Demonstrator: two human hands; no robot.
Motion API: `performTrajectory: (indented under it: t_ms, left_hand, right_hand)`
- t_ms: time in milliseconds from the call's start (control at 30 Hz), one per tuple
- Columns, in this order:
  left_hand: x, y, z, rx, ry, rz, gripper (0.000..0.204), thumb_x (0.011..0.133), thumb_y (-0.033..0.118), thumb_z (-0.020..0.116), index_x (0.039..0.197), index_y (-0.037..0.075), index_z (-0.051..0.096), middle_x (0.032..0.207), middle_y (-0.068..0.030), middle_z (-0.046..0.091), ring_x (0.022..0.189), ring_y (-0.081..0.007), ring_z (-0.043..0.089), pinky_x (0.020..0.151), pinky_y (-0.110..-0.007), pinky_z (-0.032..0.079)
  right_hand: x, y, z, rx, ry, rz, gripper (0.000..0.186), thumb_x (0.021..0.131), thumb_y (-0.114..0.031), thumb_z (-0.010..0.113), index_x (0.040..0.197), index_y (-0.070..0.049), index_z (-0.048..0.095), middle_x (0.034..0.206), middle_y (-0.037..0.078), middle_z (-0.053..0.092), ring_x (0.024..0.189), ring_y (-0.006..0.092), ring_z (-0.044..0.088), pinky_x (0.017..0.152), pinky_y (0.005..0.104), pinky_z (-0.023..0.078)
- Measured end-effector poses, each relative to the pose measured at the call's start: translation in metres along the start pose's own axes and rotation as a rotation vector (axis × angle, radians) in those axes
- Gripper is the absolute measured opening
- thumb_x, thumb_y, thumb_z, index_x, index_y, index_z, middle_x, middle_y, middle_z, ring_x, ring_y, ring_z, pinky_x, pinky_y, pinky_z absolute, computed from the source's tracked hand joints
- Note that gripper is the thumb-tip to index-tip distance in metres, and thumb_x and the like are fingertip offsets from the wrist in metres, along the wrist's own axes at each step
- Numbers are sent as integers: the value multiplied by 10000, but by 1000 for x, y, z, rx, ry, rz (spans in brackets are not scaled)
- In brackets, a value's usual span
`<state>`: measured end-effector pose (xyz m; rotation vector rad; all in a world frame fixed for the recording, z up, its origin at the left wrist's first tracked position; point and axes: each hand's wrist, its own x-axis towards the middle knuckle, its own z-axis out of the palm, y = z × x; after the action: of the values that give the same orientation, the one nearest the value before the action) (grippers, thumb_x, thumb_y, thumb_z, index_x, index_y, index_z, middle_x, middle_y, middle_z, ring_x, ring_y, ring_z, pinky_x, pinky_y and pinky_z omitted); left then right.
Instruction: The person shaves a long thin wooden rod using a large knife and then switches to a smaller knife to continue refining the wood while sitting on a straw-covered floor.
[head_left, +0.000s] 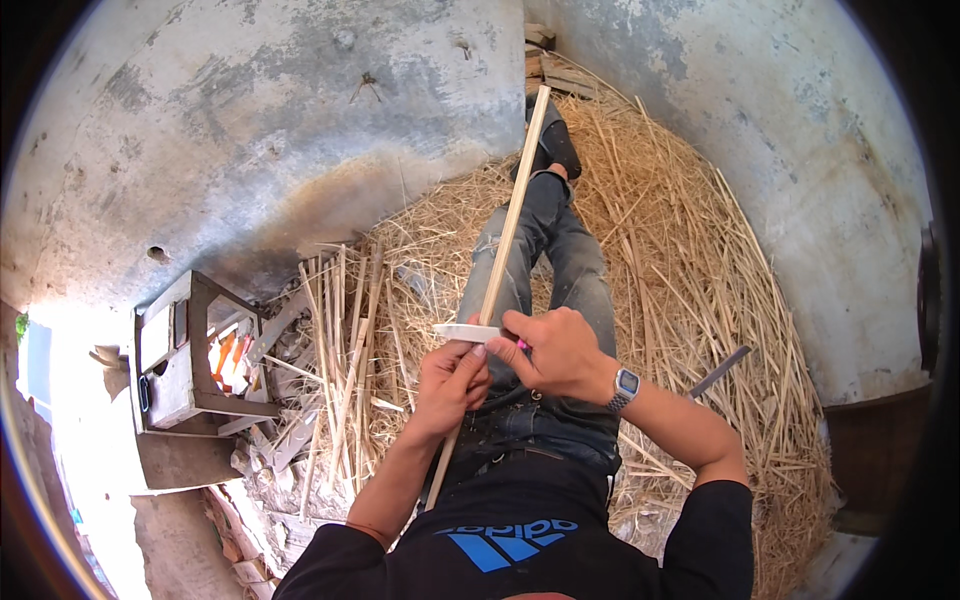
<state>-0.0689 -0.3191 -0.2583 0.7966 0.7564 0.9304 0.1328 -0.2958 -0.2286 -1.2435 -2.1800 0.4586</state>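
A long, pale wooden strip (515, 205), apparently split bamboo, runs along my outstretched legs, its far end near my feet. My left hand (455, 385) is closed round this strip over my lap. The strip's near end passes below the hand, beside my waist. In my right hand (555, 350) is a knife, gripped by a handle of which only a pink bit shows. The knife's light blade (467, 332) lies crosswise over the strip, just above my left fingers. My right thumb is close to the blade's base.
Shavings and thin strips (690, 270) heap on the floor to the right. Several upright sticks (340, 350) stand left of my legs, beside a worn wooden stool (235, 405). A dark flat bar (720, 370) lies right of my right forearm. Grey walls (300, 110) curve around.
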Motion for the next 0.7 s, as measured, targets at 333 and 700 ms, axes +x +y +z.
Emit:
performTrajectory:
  t_ms: [333, 700]
  left_hand:
    - [-16, -5, -2, -13, -27, -105, 395, 1099, 134, 477, 1493, 132, 503, 617, 54, 285, 447, -47, 267, 407, -223, 253]
    - [-20, -4, -6, -109, -30, -176, 440, 1092, 159, 500, 1526, 97, 473, 621, 46, 302, 451, -54, 261, 407, -237, 245]
  right_hand:
    - [29, 53, -14, 3, 288, 150, 380, 1007, -382, 608, 791, -70, 602, 571, 169, 585, 554, 392, 637, 483, 478, 449]
    - [25, 50, -27, -65, 110, 110, 457, 1030, -429, 569, 768, -55, 587, 555, 157, 559, 512, 353, 584, 493, 482, 419]
